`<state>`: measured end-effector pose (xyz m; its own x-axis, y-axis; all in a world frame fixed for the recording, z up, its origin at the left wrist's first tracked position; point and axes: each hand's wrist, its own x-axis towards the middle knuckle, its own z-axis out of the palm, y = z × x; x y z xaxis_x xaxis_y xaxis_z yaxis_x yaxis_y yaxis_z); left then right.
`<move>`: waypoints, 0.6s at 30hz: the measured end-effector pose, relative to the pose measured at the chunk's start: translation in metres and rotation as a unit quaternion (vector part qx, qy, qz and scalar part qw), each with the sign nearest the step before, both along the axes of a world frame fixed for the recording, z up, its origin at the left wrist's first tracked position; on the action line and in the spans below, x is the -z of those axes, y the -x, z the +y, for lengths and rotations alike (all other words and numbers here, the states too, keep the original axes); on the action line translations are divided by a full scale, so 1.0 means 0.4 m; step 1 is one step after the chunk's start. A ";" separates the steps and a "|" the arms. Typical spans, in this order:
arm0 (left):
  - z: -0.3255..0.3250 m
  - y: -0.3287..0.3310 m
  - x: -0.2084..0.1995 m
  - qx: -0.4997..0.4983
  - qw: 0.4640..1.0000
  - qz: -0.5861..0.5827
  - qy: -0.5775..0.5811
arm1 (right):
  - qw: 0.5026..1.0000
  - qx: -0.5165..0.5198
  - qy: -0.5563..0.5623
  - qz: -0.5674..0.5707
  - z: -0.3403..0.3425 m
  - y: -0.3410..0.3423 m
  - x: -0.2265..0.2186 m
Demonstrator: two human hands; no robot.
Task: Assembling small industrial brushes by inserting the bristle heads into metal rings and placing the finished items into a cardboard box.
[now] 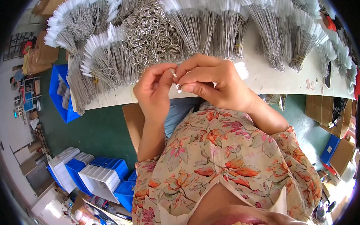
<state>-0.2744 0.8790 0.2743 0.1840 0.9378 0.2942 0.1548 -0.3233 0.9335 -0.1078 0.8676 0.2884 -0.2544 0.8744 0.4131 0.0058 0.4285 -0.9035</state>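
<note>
My left hand [154,89] and my right hand [218,80] meet in front of my chest, at the near edge of the table. A small shiny metal ring [179,88] shows at the tip of my right thumb, and the fingers of that hand are closed on it. The left thumb and forefinger are pinched together right beside the ring. Whatever lies in that pinch is too small and hidden to name. White bristles [241,70] stick out behind my right wrist; whether they belong to something held cannot be told.
A pile of metal rings [151,36] lies on the white table [244,84], between bundles of wire-stemmed white brushes [107,50] and further brush bundles [270,32]. A blue bin [67,96] stands by its left end. Stacked crates [100,177] and cardboard boxes [326,111] stand on the floor.
</note>
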 end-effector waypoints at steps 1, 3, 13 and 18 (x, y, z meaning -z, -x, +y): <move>0.002 -0.004 0.018 0.047 0.979 -0.172 0.100 | 1.000 -0.002 0.000 -0.001 -0.005 0.005 0.000; -0.002 0.000 0.029 0.090 0.916 -0.338 0.195 | 0.997 0.048 -0.047 -0.029 -0.015 0.016 0.003; -0.006 0.044 -0.024 0.012 0.979 0.063 -0.193 | 0.999 -0.029 -0.011 -0.006 -0.008 0.004 -0.013; -0.028 0.035 -0.002 0.006 0.985 -0.168 0.031 | 0.998 0.020 -0.059 0.010 -0.022 0.043 0.005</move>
